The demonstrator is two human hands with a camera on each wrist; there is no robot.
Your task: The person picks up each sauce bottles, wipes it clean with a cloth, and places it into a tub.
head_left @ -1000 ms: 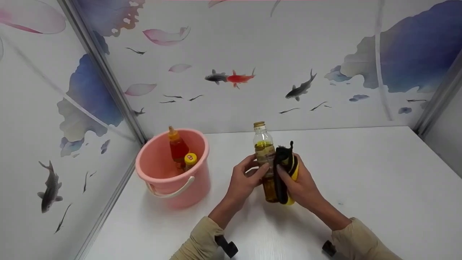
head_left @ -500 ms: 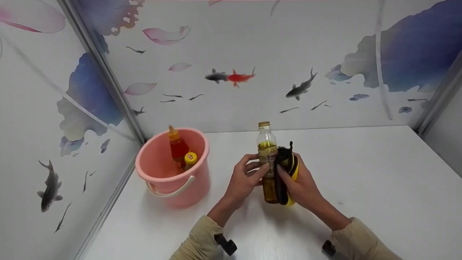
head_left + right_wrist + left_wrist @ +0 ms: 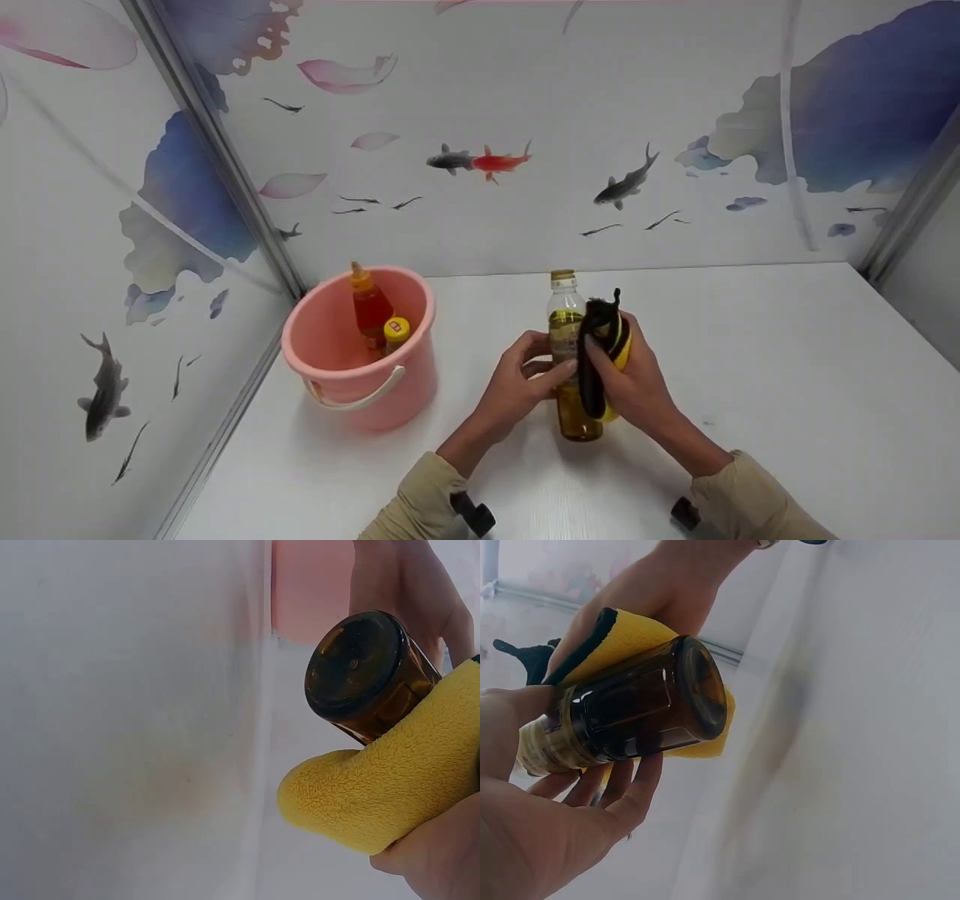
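My left hand (image 3: pixel 521 379) grips a glass bottle (image 3: pixel 566 322) of yellow-brown oil by its label, thumb on the near side. The bottle has a gold cap and stands nearly upright, a little tilted; its base shows in both wrist views, raised off the table. In my right hand (image 3: pixel 637 371) is a folded yellow cloth (image 3: pixel 375 787) with black edging and a small black loop, its fleecy side pressed along the bottle's right side. The thumb lies over the cloth's dark edge, while most of the right fingers are hidden behind it.
A pink bucket (image 3: pixel 360 382) with a white handle stands on the white table (image 3: pixel 780 360) to the left. Inside are a squeeze bottle (image 3: pixel 371 307) of red-amber contents and a yellow-capped container (image 3: pixel 396 331). Painted panels (image 3: pixel 480 232) rise behind and at the left.
The bottle first shifted right, then moved lower in the head view, nearer me, with the left hand following. The right hand and cloth have shifted slightly right. The bucket has stayed put.
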